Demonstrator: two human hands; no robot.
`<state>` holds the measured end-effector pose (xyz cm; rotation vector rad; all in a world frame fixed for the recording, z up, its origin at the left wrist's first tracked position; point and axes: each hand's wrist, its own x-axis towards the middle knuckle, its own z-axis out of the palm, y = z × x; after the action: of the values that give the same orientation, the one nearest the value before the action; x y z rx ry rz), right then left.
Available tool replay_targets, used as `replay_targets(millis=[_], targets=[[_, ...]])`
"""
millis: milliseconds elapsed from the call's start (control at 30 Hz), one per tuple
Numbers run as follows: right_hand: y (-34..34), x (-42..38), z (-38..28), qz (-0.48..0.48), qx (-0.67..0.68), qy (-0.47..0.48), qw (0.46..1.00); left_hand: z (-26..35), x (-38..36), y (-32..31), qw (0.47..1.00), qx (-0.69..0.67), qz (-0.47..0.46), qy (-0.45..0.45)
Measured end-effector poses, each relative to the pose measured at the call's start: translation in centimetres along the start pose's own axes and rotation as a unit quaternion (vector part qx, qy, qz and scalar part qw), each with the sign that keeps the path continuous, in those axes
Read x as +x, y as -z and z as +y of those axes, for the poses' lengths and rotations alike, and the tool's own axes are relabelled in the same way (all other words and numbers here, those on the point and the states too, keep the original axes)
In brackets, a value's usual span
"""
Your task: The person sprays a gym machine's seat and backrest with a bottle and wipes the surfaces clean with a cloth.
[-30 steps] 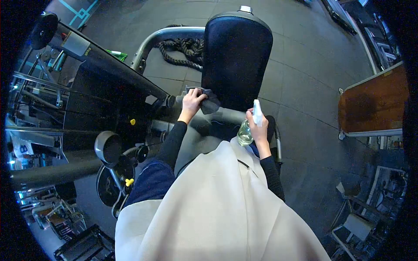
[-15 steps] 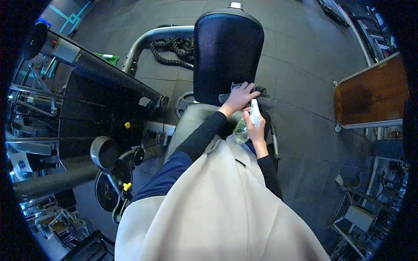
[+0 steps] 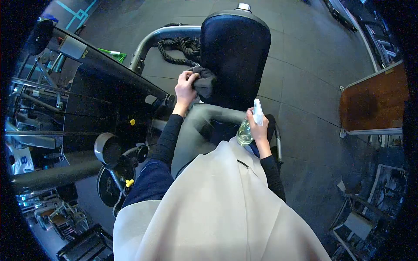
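Observation:
My left hand (image 3: 184,89) grips a dark grey cloth (image 3: 202,81) and presses it against the left edge of a black padded backrest (image 3: 237,52) on a gym machine. My right hand (image 3: 259,126) holds a clear spray bottle (image 3: 248,129) with a white nozzle, upright, just above the grey seat frame (image 3: 198,126) below the backrest. Both arms wear black sleeves, and a light beige garment covers the lower middle of the view.
A thick coiled rope (image 3: 180,47) lies on the dark floor behind the machine's grey tube. Black machine arms, a weight plate (image 3: 109,148) and yellow pins stand at the left. A brown padded bench (image 3: 374,102) sits at the right. Racks and frames crowd the lower corners.
My left hand has carried the cloth from the lower right of the backrest, near the bottle, up to its left edge. The right hand with the bottle has barely moved.

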<state>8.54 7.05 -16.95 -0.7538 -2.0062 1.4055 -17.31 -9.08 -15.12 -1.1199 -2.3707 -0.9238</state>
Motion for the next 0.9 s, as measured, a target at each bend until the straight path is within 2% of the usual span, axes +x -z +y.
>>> replay_targets(millis=[100,267,400,500,567,667,900], targets=[[0.0,0.2,-0.9,-0.008,-0.036,0.005,0.999,1.6,0.2,-0.6,0.999,-0.015,-0.035,0.009],[-0.2,0.2,-1.2,-0.015,-0.044,-0.001,0.999,8.1,1.8,-4.2,0.996,-0.057,0.004,-0.067],[-0.3,0.1,0.1,-0.002,-0.035,0.005,0.999,13.4,3.2,-7.4,0.974,-0.129,-0.033,-0.183],[-0.1,0.1,-0.2,0.006,-0.011,-0.003,1.0,15.9,3.4,-9.6,0.957,-0.067,-0.057,-0.276],[0.3,0.0,-0.6,0.016,0.004,-0.028,0.999,15.9,3.4,-9.8,0.957,-0.071,-0.058,-0.275],[0.7,-0.3,0.3,0.029,0.013,-0.013,0.999,14.4,3.3,-8.9,0.962,-0.077,-0.037,-0.259],[0.6,-0.3,0.2,0.019,0.04,-0.035,0.998,6.6,2.9,-3.5,0.99,-0.047,0.001,-0.136]])
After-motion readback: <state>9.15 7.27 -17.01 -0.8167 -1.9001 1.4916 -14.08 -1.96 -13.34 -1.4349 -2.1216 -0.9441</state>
